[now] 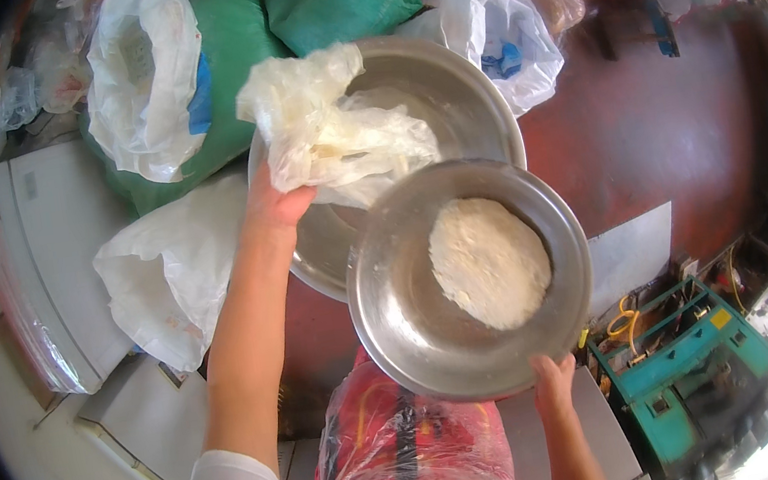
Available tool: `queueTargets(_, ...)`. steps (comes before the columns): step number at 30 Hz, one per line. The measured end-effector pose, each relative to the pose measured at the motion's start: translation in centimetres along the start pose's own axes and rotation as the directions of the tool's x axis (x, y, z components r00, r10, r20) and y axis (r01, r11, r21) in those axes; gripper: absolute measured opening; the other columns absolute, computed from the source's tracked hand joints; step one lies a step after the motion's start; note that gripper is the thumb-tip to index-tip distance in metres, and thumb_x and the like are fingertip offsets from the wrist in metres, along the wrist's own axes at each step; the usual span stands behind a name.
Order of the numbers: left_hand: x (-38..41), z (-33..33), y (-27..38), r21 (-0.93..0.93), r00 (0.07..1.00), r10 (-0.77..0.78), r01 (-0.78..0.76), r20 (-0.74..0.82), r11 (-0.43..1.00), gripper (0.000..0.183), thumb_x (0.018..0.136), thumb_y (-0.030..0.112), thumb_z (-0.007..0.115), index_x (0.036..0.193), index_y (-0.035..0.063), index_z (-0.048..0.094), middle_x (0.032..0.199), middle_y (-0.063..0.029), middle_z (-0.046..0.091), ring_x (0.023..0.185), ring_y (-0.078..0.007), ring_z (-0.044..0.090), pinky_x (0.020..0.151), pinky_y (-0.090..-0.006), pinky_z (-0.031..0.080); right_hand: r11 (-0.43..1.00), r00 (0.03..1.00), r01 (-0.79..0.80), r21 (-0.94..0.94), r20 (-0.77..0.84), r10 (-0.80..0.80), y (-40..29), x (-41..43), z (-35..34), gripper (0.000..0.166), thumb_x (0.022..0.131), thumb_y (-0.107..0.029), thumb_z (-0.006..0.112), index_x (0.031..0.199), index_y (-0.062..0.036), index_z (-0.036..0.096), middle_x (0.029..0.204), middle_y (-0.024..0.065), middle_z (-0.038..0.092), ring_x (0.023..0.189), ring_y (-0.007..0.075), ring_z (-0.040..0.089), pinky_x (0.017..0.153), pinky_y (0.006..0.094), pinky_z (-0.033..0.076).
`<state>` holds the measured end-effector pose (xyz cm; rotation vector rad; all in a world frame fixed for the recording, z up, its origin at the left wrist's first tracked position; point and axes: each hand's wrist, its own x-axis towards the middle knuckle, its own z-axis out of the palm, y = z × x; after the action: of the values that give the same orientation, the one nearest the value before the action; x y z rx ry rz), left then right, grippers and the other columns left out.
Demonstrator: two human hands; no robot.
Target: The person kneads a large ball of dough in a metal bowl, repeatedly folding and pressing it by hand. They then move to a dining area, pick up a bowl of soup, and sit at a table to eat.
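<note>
A round mass of pale dough (490, 263) lies in a metal bowl (401, 311), towards its right side. My right hand (555, 376) grips the rim of this bowl at its lower right. Bunched translucent plastic sheeting (340, 136) is held in my left hand (278, 196), whose fingers are mostly hidden behind it. The plastic hangs over a larger metal basin (457, 82), which lies beyond the bowl and is partly covered by it. Some of the plastic droops into that basin.
Open white sacks stand at the upper left (145, 82), left (169, 285) and upper right (517, 37). Green sacks (237, 32) lie behind the basin. A white chest-like appliance (61, 248) is at left, a teal metal stand (697, 373) at lower right, on a reddish floor (634, 131).
</note>
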<state>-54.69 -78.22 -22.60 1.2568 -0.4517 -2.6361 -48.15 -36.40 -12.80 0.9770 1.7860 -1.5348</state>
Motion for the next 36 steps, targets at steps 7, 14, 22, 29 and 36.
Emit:
queueTargets(7, -6.5, 1.8, -1.8, 0.951, 0.928, 0.258, -0.298, 0.269, 0.079, 0.039, 0.075, -0.001, 0.056, 0.114, 0.0075, 0.057, 0.111, -0.0111, 0.061, 0.087, -0.0254, 0.063, 0.076, -0.0349, 0.051, 1.0, 0.976, 0.006, -0.029, 0.217, 0.001, 1.5, 9.7, 9.7, 0.023, 0.071, -0.002, 0.052, 0.092, 0.0066, 0.059, 0.08, 0.0052, 0.06, 0.068, 0.013, 0.054, 0.06, 0.0269, 0.042)
queueTargets(14, -5.3, -4.6, -12.1, 0.749, 0.894, -0.073, -0.413, 0.443, -0.518, 0.037, 0.075, 0.011, 0.058, 0.112, 0.0123, 0.058, 0.107, -0.013, 0.058, 0.095, -0.0331, 0.059, 0.079, -0.0404, 0.05, 0.999, 0.945, -0.048, 0.01, 0.325, 0.042, 4.8, 17.7, 14.7, 0.024, 0.077, -0.002, 0.051, 0.099, 0.0051, 0.057, 0.088, 0.0075, 0.061, 0.082, 0.0159, 0.059, 0.071, 0.0259, 0.045)
queueTargets(22, -6.4, -5.2, -13.2, 0.854, 0.935, -0.073, -0.347, 0.347, -0.387, 0.039, 0.078, 0.015, 0.063, 0.116, 0.0088, 0.057, 0.117, -0.0148, 0.054, 0.107, -0.0319, 0.053, 0.089, -0.0373, 0.044, 0.997, 0.992, 0.059, -0.047, 0.112, -0.053, 4.9, 18.8, 16.0, 0.053, 0.079, 0.0, 0.05, 0.13, 0.0058, 0.034, 0.128, 0.022, 0.044, 0.116, 0.0303, 0.046, 0.095, 0.0369, 0.038)
queueTargets(29, -5.1, -6.0, -10.8, 0.752, 0.706, 0.367, -0.357, 0.606, -0.554, 0.04, 0.076, 0.012, 0.063, 0.115, 0.0075, 0.055, 0.116, -0.0191, 0.048, 0.104, -0.0384, 0.048, 0.086, -0.0441, 0.041, 0.316, 0.552, 0.729, -0.608, 0.248, -0.796, -2.5, 12.1, 25.1, 0.058, 0.076, -0.006, 0.062, 0.131, -0.0058, 0.043, 0.135, 0.0226, 0.038, 0.126, 0.0353, 0.036, 0.108, 0.0442, 0.021)
queueTargets(36, -4.5, -6.5, -11.3, 0.578, 0.876, -0.073, -0.376, 0.477, -0.724, 0.064, 0.077, 0.027, 0.066, 0.134, 0.0135, 0.042, 0.14, -0.0163, 0.034, 0.125, -0.0361, 0.035, 0.107, -0.0512, 0.022, 0.609, 0.728, 0.597, -0.522, 0.033, -0.685, -4.3, 19.5, 20.2, 0.014, 0.082, -0.01, 0.056, 0.09, -0.0063, 0.066, 0.08, 0.0153, 0.064, 0.077, 0.0328, 0.061, 0.073, 0.0376, 0.048)
